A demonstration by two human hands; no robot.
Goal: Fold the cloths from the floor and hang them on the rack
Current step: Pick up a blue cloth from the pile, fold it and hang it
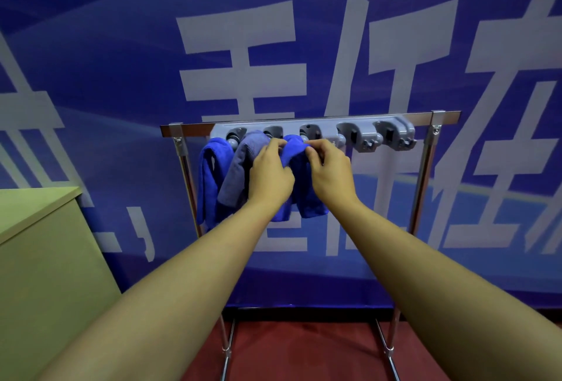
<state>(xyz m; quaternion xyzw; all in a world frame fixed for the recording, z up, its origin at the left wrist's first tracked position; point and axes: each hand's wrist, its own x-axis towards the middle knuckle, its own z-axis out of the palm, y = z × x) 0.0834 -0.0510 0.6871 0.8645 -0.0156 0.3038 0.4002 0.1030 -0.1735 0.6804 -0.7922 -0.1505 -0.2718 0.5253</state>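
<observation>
Our left hand and right hand both pinch the top of the third blue cloth at the grey holder on the rack, beside two hanging cloths.

Both hands gripping top of a bright blue cloth at the rack: left hand pinching its left side, right hand pinching the right, just under the grey clip strip. Two more cloths hanging to the left: grey-blue cloth, then another blue cloth. Beige cabinet sitting at far left, red floor below, blue banner w/ white characters behind.
</observation>
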